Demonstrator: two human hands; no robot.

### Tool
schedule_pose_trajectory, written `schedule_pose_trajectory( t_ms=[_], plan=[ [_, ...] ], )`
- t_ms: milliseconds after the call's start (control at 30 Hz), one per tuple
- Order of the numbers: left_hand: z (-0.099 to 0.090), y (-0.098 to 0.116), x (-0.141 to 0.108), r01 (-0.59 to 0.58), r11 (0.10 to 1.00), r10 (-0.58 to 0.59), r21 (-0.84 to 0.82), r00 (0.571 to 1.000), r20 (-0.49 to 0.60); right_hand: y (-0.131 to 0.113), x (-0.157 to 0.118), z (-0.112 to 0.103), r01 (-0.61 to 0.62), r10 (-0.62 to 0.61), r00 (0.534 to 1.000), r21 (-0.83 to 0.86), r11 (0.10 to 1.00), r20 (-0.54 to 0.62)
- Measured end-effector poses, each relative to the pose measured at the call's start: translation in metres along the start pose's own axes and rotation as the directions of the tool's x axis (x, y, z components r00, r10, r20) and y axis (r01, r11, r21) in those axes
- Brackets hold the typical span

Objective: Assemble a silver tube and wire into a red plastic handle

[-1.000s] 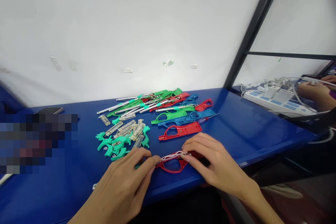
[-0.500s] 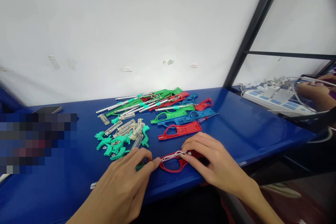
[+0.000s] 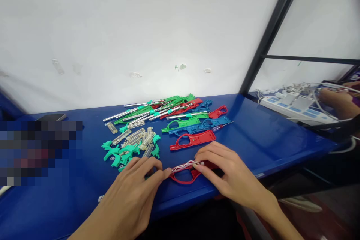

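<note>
A red plastic lighter casing half (image 3: 184, 182) with a trigger loop lies near the table's front edge. White wires (image 3: 184, 165) run along its upper side. My left hand (image 3: 135, 187) is closed, thumb and forefinger pinching the casing's narrow left end, where the wires go in under the fingertips. My right hand (image 3: 225, 168) is closed over the wide right end, thumb and forefinger pressing the wire ends there. Just beyond lies another red casing half (image 3: 197, 139), open side up. What sits under my right fingers is partly hidden.
Clear plastic lighter tanks (image 3: 136, 135) and green triggers (image 3: 114, 159) are piled left of centre. Behind lie metal lighter tubes (image 3: 137, 118), green and blue casings (image 3: 216, 122) and a screwdriver (image 3: 222, 126). A phone (image 3: 52, 117) is at left; a power strip (image 3: 295, 108) and another person's hand (image 3: 337, 99) at right.
Very little differs. My left hand has shifted slightly left and down at the casing's end, and the wires lie marginally flatter. My right hand stays in place.
</note>
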State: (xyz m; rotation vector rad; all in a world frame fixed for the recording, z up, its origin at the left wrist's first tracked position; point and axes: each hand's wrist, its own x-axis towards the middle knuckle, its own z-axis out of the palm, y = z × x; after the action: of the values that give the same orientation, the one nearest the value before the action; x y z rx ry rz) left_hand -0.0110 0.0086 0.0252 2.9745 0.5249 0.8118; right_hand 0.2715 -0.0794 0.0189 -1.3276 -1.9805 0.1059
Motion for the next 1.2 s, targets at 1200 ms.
schedule_pose_trajectory(
  t_ms=[1200],
  plan=[
    [-0.0003,0.0078,-0.0006,0.054,0.994,-0.061,-0.097,0.996,-0.066,0.0058,0.0,-0.006,-0.07,0.086,0.993,0.199,0.978,-0.076]
  ],
)
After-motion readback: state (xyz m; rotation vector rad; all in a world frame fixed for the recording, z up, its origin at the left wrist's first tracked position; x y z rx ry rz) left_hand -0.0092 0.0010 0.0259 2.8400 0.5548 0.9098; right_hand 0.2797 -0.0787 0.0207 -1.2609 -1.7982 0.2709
